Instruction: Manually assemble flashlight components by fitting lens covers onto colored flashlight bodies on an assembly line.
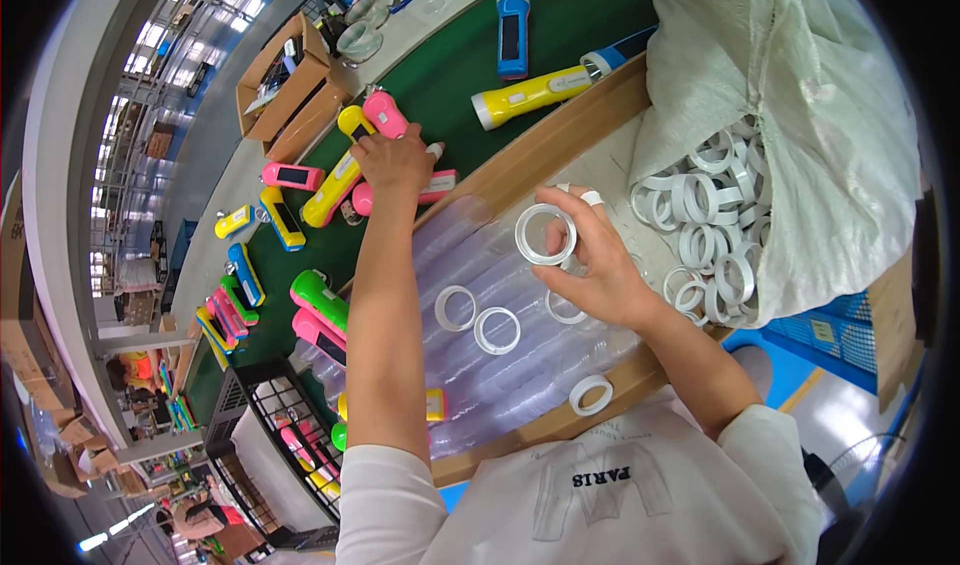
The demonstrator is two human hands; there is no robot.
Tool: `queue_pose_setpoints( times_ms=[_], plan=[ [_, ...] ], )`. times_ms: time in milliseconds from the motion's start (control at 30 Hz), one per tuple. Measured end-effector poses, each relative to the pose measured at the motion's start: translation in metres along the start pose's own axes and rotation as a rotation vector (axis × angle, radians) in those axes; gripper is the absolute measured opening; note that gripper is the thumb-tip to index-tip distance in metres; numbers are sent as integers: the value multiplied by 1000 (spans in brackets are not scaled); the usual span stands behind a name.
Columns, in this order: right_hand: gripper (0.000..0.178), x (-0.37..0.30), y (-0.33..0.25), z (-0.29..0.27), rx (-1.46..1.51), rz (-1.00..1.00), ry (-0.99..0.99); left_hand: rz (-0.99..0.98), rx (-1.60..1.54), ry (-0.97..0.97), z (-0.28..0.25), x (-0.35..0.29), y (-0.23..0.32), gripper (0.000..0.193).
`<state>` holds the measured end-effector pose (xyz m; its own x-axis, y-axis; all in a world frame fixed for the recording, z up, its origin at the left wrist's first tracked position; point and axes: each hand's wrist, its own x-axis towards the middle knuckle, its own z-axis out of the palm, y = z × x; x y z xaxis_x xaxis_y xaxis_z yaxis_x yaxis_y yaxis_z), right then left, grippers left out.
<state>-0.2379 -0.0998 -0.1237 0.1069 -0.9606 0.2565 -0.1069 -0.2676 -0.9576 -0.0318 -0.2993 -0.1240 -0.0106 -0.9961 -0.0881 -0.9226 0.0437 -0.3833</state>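
Observation:
Across the green belt [460, 65], my left hand [395, 165] is closed over a yellow flashlight [335, 187]; pink flashlights lie beside it, one pink flashlight [384, 113] just past the fingers. My right hand [598, 260] pinches a white plastic ring [520, 237] between thumb and fingers, above the cardboard tray [610, 100]. Clear, purplish tube-like plastic [480, 390] lines the tray in rows. Several loose white rings rest on it, one white ring [479, 332] near the middle. A larger yellow flashlight [535, 95] with a blue handle lies by the tray's far edge.
A white woven sack [800, 75] spills many white rings [692, 200] at the right. Beyond the belt stands an open cardboard box [300, 115]. A black crate [232, 405] with flashlights sits at lower left. More coloured flashlights lie along the belt, including a blue flashlight [513, 35].

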Motion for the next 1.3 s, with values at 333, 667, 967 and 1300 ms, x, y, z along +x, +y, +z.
queue_pose_setpoints(
  times_ms=[333, 667, 967, 1300],
  plan=[
    [77, -3, -4, -6, 155, -11, 36, 15, -1103, 166, 21, -48, -100, 35],
    [84, -1, -6, -5, -4, 120, 136, 194, -1635, -88, -109, -215, -89, 33],
    [84, -7, -11, -9, -151, -156, 21, 47, -1811, -308, -137, -244, -89, 44],
    [57, -8, -9, -14, 96, -59, -55, 38, -1576, -171, -108, -257, -96, 41]
  ],
)
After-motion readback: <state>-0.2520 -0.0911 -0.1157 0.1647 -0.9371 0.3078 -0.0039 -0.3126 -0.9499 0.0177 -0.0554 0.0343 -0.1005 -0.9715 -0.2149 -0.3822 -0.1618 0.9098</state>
